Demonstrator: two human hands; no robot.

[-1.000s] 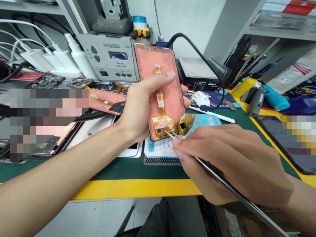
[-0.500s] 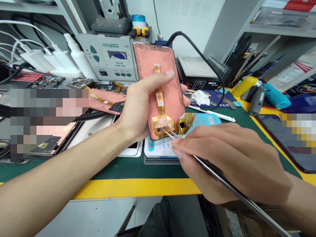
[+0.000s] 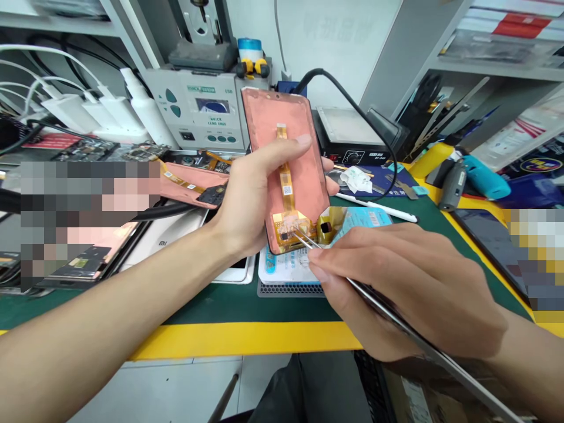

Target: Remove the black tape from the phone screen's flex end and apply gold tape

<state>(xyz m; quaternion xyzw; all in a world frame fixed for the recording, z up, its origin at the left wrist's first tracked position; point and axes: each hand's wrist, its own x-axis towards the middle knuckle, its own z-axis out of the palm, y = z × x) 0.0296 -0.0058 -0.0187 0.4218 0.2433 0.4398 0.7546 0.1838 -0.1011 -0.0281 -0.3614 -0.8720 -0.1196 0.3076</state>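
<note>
My left hand (image 3: 253,197) is wrapped round a phone screen panel (image 3: 259,120), its copper-coloured back turned toward me and its top tilted away. The thumb lies across the back, and fingertips show past the right edge. An amber flex cable (image 3: 287,191) runs down the panel to a gold circuit area (image 3: 284,226) at its lower end. My right hand (image 3: 409,288) pinches metal tweezers (image 3: 388,314) like a pen. Their two tips are slightly apart at the gold circuit area; whether they touch it I cannot tell. A piece of amber tape with a dark square (image 3: 326,228) sits at the panel's lower right corner.
Behind the panel stands a grey soldering station (image 3: 198,111), with a black-cased device (image 3: 348,135) to its right. A second copper-backed panel (image 3: 187,183) and a white phone (image 3: 163,238) lie left. A white pen-like tool (image 3: 379,207) lies right, near a dark phone (image 3: 489,247).
The whole scene sits slightly lower in the picture as the camera view shifts. Both hands, the panel and the tweezers keep nearly the same positions relative to each other.
</note>
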